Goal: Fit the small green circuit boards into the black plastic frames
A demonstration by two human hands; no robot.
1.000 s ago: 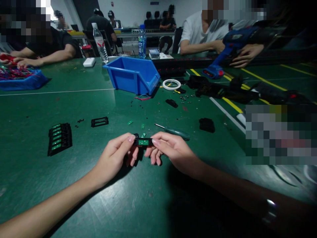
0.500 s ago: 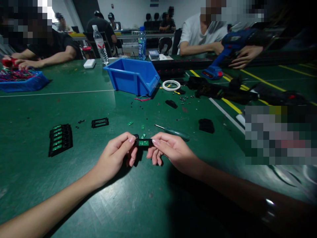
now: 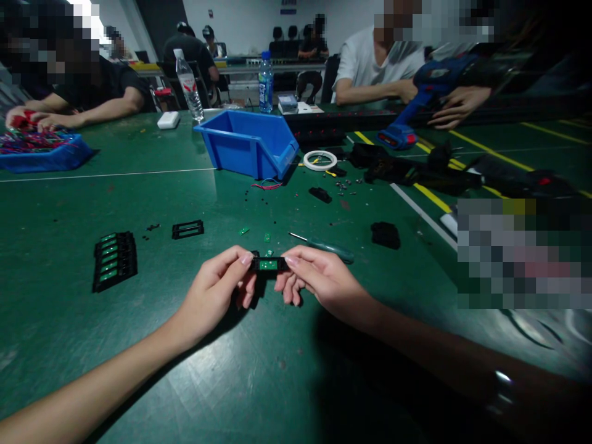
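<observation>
Between my two hands is a small black plastic frame with a green circuit board [image 3: 268, 265] in it, held level just above the table. My left hand [image 3: 224, 277] pinches its left end between thumb and fingers. The right end is pinched by my right hand [image 3: 319, 274]. Just beyond lie a few loose green circuit boards [image 3: 267, 237] and a screwdriver [image 3: 324, 246] with a dark green handle. To the left, a row of black frames fitted with green boards [image 3: 115, 260] lies near an open black frame [image 3: 187, 229].
A blue bin [image 3: 250, 145] stands ahead, with a white ring [image 3: 320, 160] and scattered screws to its right. Black parts [image 3: 385, 235] lie at right. Two bottles [image 3: 266, 83] stand behind. Across the table one person handles wires, another holds a blue cordless drill [image 3: 430, 92].
My hands and the black frame have barely moved. At the far left, the other person's hands have shifted slightly over the wires.
</observation>
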